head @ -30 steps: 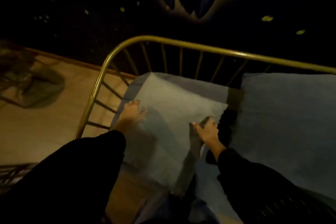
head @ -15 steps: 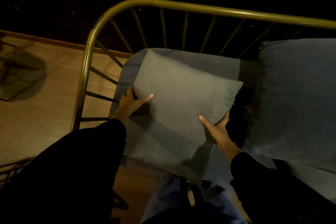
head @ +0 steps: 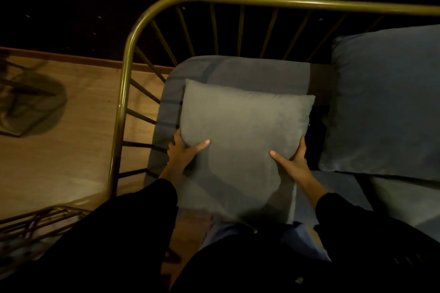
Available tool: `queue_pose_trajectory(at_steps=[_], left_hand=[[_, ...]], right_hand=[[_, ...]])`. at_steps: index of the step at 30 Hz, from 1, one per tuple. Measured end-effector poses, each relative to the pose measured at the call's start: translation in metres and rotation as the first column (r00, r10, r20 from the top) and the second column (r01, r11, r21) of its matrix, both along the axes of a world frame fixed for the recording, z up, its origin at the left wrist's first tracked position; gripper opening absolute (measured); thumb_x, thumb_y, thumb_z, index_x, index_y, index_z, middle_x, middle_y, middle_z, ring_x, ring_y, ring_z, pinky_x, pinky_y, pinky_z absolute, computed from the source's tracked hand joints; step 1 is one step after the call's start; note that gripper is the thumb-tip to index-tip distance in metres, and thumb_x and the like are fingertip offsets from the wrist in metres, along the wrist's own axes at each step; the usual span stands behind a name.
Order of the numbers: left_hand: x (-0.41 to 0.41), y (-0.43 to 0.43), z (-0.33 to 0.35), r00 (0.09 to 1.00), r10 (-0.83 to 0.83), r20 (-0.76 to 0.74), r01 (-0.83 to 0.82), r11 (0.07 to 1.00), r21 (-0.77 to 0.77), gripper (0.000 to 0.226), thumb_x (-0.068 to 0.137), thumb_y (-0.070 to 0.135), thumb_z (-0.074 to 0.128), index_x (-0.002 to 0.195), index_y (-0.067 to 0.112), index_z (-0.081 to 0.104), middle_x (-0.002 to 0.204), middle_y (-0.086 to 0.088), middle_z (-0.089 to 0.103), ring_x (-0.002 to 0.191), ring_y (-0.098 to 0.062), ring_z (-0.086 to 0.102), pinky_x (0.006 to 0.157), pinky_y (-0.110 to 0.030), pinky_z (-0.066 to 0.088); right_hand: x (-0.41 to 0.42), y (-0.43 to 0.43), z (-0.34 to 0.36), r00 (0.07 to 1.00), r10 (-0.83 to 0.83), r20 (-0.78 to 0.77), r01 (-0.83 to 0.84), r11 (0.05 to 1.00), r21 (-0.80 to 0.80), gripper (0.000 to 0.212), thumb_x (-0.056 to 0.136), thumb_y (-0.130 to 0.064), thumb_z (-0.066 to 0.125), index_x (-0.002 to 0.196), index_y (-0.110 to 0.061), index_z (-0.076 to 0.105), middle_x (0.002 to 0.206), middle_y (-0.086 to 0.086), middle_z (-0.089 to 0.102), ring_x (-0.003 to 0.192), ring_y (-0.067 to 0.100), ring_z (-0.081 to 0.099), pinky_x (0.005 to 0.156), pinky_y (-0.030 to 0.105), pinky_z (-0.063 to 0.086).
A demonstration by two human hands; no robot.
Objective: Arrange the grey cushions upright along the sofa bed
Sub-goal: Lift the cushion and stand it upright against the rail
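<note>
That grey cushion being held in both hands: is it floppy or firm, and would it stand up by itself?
The grey cushion looks soft yet plump: it keeps its square shape between the left hand and right hand, so probably not floppy. It seems light, gripped only at its edges. Alone it would likely tip; leaning on the brass rail should help.

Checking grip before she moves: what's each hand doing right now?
Left hand: closed on the grey cushion.
Right hand: closed on the same cushion.

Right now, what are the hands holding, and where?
Both hands, left and right, hold the square grey fabric cushion by its two side edges, low down.
</note>
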State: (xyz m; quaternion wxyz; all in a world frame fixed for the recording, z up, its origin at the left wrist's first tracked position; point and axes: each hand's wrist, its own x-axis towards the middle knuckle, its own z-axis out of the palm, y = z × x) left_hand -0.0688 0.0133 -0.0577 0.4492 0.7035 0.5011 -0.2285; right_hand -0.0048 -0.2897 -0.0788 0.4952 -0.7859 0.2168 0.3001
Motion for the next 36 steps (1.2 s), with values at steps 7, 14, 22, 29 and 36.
queue_pose_trajectory(at_steps=[7, 14, 22, 29, 36], left_hand=[[0.007, -0.011, -0.001, 0.959, -0.248, -0.135, 0.261, 0.961, 0.089, 0.116, 0.071, 0.043, 0.083, 0.158, 0.024, 0.008, 0.154, -0.025, 0.029, 0.141, -0.046, 0.034, 0.116, -0.053, 0.033], [0.096, -0.113, 0.045, 0.833, -0.544, 0.098, 0.487, 0.806, 0.335, 0.054, 0.080, 0.011, 0.064, 0.131, 0.003, 0.051, 0.131, -0.024, 0.053, 0.123, -0.044, 0.052, 0.107, -0.045, 0.044], [0.201, -0.291, 0.071, 0.763, -0.565, 0.315, 0.591, 0.807, 0.016, 0.061, 0.097, 0.032, 0.059, 0.149, 0.009, 0.038, 0.152, -0.017, 0.042, 0.136, -0.036, 0.047, 0.108, -0.040, 0.042], [0.268, -0.359, 0.029, 0.919, -0.229, 0.320, 0.307, 0.926, -0.221, 0.115, 0.063, 0.078, 0.062, 0.158, 0.028, 0.020, 0.161, -0.009, 0.034, 0.144, -0.034, 0.040, 0.117, -0.050, 0.036], [0.292, -0.380, 0.034, 0.937, 0.255, 0.239, -0.115, 0.870, -0.480, 0.106, 0.063, 0.052, 0.087, 0.150, 0.013, 0.040, 0.144, -0.012, 0.055, 0.127, -0.036, 0.057, 0.107, -0.053, 0.047]], right_hand=[[-0.007, -0.003, -0.016, 0.989, 0.118, -0.090, -0.128, 0.984, -0.122, 0.131, 0.057, -0.045, 0.082, 0.152, -0.032, -0.006, 0.155, 0.015, 0.030, 0.140, 0.041, 0.031, 0.112, 0.052, 0.034], [0.057, -0.021, 0.072, 0.941, 0.337, 0.020, -0.309, 0.883, -0.353, 0.040, 0.087, -0.015, 0.065, 0.124, 0.000, 0.059, 0.116, 0.023, 0.067, 0.111, 0.036, 0.062, 0.087, 0.034, 0.047], [0.171, -0.202, 0.149, 0.835, 0.324, 0.446, 0.081, 0.729, -0.680, 0.035, 0.090, -0.017, 0.058, 0.120, 0.000, 0.057, 0.118, 0.025, 0.060, 0.114, 0.042, 0.053, 0.088, 0.047, 0.047], [0.239, -0.342, 0.149, 0.948, 0.160, 0.274, 0.119, 0.621, -0.775, 0.076, 0.087, -0.059, 0.053, 0.141, -0.009, 0.032, 0.146, 0.025, 0.032, 0.133, 0.048, 0.030, 0.105, 0.062, 0.026], [0.262, -0.396, 0.127, 0.974, -0.178, 0.137, 0.217, 0.901, -0.376, 0.130, 0.035, -0.096, 0.053, 0.144, -0.032, 0.023, 0.143, 0.014, 0.048, 0.125, 0.043, 0.050, 0.103, 0.062, 0.040]])
